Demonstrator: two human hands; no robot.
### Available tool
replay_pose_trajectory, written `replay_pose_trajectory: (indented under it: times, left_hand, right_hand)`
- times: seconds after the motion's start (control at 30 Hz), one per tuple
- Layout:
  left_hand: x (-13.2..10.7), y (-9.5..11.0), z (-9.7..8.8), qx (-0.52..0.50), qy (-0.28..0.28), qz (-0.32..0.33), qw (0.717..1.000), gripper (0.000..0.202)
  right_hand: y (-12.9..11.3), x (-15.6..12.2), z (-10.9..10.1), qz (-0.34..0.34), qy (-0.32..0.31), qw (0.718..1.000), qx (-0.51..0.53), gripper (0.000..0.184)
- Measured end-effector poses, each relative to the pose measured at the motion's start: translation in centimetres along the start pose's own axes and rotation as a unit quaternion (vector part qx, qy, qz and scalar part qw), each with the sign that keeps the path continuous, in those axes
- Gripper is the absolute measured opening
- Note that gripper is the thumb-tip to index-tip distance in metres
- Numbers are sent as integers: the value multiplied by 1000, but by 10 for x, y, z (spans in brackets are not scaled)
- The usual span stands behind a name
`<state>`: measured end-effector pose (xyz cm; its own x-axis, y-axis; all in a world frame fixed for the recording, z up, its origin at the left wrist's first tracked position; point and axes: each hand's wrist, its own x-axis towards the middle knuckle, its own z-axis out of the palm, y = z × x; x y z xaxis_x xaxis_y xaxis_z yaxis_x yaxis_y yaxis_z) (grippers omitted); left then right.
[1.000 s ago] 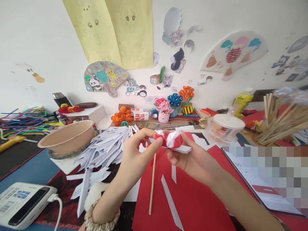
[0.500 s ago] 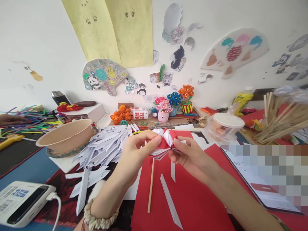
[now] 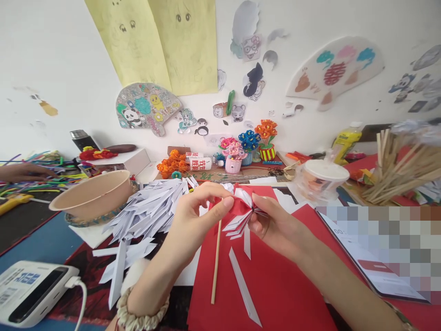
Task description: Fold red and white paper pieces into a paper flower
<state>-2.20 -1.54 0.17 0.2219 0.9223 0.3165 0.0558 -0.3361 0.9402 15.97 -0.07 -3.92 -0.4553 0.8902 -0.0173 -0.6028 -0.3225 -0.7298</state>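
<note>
Between my two hands is a folded paper flower point(image 3: 237, 222) of red and white strips, its white strips fanned out below. My left hand point(image 3: 203, 211) pinches a red part of it between thumb and fingers. At the gathered centre, my right hand point(image 3: 270, 220) grips it with thumb and fingertips. Underneath, a wooden stick point(image 3: 216, 266) and a folded white paper strip point(image 3: 244, 287) lie on a red sheet of paper point(image 3: 285, 285). Another white strip point(image 3: 247, 243) shows just below the flower.
Left of my hands lies a pile of folded white strips point(image 3: 144, 211), beside a beige bowl point(image 3: 93, 193). A tablet point(image 3: 370, 266) is at the right, a white device with a cable point(image 3: 37, 289) at the lower left. Another person's hand point(image 3: 27, 172) touches coloured pipe cleaners.
The paper flower has turned and shifted slightly right, and its white strips now fan out more downward. The other person's hand at the far left has moved further into view.
</note>
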Motion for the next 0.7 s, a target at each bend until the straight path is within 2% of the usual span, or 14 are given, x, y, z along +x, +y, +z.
replay_pose_trajectory:
  times: [0.07, 0.27, 0.37, 0.5, 0.57, 0.7]
  left_hand:
    - [0, 1, 0, 12, 6, 0, 1000, 10]
    - [-2, 3, 5, -64, -11, -49, 997, 20]
    - [-2, 3, 6, -86, -5, -58, 995, 19]
    - [-1, 3, 6, -105, -34, -73, 991, 22]
    - [0, 4, 5, -80, -35, -78, 993, 24]
    - [0, 7, 4, 38, -8, -52, 998, 22]
  right_hand:
    - [0, 0, 0, 4, -2, 1000, 0, 26]
    - [-1, -2, 2, 3, -28, 1000, -13, 21]
    - [-2, -2, 3, -7, -17, 999, -33, 20]
    - [-2, -2, 2, -1, -4, 999, -32, 23]
    - [-2, -2, 2, -9, 1, 999, -35, 25]
    - [-2, -2, 2, -35, 6, 997, -67, 24]
